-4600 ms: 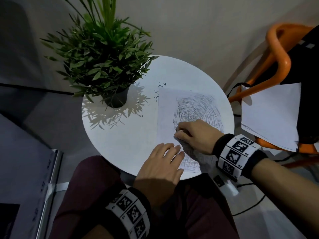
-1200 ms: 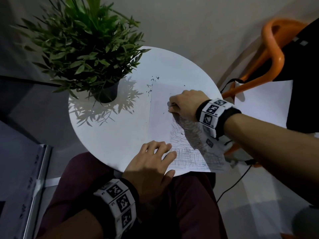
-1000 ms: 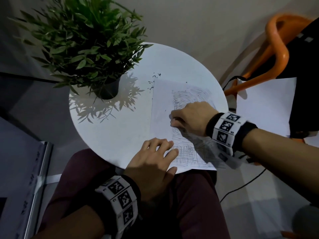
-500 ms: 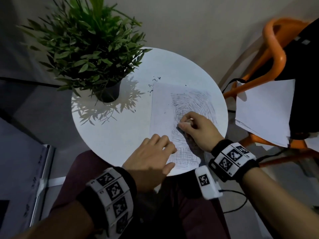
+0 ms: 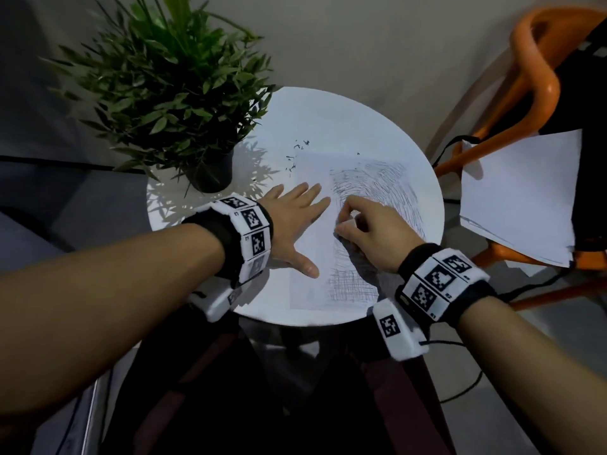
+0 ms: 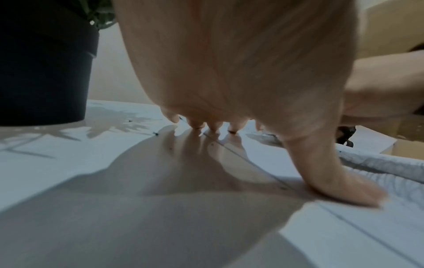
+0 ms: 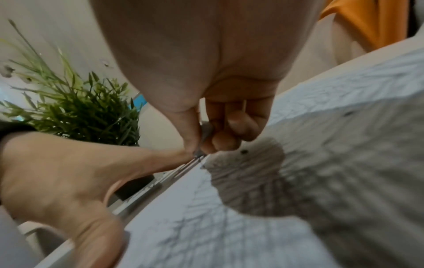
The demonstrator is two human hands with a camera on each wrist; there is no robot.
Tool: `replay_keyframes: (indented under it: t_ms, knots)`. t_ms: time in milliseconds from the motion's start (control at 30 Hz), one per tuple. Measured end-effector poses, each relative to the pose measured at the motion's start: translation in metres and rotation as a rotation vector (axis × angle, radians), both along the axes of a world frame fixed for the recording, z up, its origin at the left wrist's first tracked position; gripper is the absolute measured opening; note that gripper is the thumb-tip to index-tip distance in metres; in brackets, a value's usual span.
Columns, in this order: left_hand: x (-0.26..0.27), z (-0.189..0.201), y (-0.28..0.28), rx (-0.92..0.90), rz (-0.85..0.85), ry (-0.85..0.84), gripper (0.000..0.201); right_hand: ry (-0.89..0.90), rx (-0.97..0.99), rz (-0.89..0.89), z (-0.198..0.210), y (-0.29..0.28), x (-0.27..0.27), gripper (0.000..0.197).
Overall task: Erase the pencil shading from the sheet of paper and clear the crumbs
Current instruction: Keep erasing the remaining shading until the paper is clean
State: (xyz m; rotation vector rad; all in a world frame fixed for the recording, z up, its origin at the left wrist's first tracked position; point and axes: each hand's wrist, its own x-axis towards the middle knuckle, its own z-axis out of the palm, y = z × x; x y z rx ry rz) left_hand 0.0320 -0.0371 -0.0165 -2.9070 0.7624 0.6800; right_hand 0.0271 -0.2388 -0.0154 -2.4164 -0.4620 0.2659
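Sheet [image 5: 315, 257] lies flat on the round white table [image 5: 345, 126], its near edge close to the table's near rim. I judge it thin and limp: it would slide or crease under a rub, so I pin it, not lift it. My left hand [image 5: 292, 224] lies spread with straight fingers across the sheet's left edge, thumb [image 6: 339, 183] pressed on the paper. Shading [image 5: 387, 192] covers the right half in curved strokes, with a hatched patch nearer me; much is left, I reckon.

The tabletop looks smooth and hard, so the crumbs should sweep off easily. A potted plant [image 5: 170, 93] stands at the far left of the table, close beside my left hand; an orange chair [image 5: 538, 73] holding more paper [image 5: 519, 198] is off to the right.

My right hand [image 5: 371, 231] is curled, pinching a small pale eraser [image 5: 349, 222] against the shading's left border. Dark crumbs [image 5: 297, 152] are scattered by the sheet's far left corner, with a few specks on the sheet.
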Motion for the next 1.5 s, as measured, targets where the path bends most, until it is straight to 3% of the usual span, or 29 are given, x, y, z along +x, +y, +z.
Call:
replay_keyframes:
  t_ms: [233,467,633,767,967,1067,1167,1333,1400,1500]
  knots:
    - [0.002,-0.013,0.003,-0.065,0.026,-0.022,0.148,-0.100,-0.064,0.095,-0.001,0.031,0.015,0.025]
    - [0.002,-0.011,0.001,0.029,0.021,-0.007,0.151,-0.052,-0.203,0.281,0.001,0.019,-0.012,0.025]
    - [0.001,-0.009,0.000,0.038,0.008,-0.018,0.149,-0.140,-0.212,0.223,0.005,0.027,0.008,0.001]
    - [0.001,-0.008,0.000,0.058,0.017,-0.011,0.150,-0.059,-0.291,0.353,0.003,0.020,-0.012,0.016]
    - [0.004,-0.008,-0.003,0.126,0.004,-0.018,0.152,0.060,-0.023,0.030,0.009,-0.001,-0.005,0.013]
    - [0.004,-0.007,-0.005,0.145,-0.001,-0.012,0.153,0.069,-0.150,0.212,0.007,0.006,-0.005,0.012]
    - [0.004,-0.006,-0.007,0.161,0.000,-0.001,0.152,-0.079,-0.318,0.354,0.005,0.008,-0.006,0.011]
    - [0.008,-0.011,-0.010,0.173,0.033,-0.011,0.151,-0.175,-0.378,0.250,0.013,0.008,0.014,0.015]
    - [0.009,-0.011,-0.012,0.180,0.048,-0.004,0.157,-0.126,-0.387,0.223,0.012,0.009,0.016,0.016]
    - [0.013,-0.012,-0.011,0.186,0.038,-0.011,0.165,0.027,-0.241,0.170,0.011,-0.001,0.006,0.012]
